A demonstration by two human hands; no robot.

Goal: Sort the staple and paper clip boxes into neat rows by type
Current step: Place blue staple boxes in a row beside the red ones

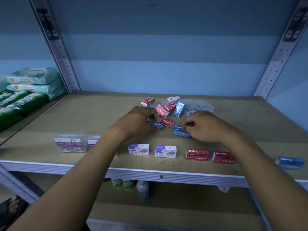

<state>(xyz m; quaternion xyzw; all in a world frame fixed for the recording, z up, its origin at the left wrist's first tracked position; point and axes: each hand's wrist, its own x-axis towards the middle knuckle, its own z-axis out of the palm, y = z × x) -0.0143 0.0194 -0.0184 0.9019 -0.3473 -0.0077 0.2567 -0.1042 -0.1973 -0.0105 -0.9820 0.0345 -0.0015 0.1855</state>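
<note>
On the wooden shelf (93,114) my left hand (138,120) grips a blue staples box (155,125). My right hand (205,126) holds a second blue staples box (180,131) that rests on the shelf. Behind them lies a loose pile of red staples boxes (162,110), a blue one (179,109), a white one (173,98) and clear paper clip boxes (204,105). Along the front edge stand two clear paper clip boxes (70,142), two white staples boxes (138,149), two red staples boxes (198,155) and one blue staples box (289,162).
Stacked green and white tissue packs (28,90) fill the neighbouring shelf at left. Perforated metal uprights (55,47) frame the bay. Bottles (143,190) stand on the lower shelf. A sandalled foot (14,204) shows at bottom left.
</note>
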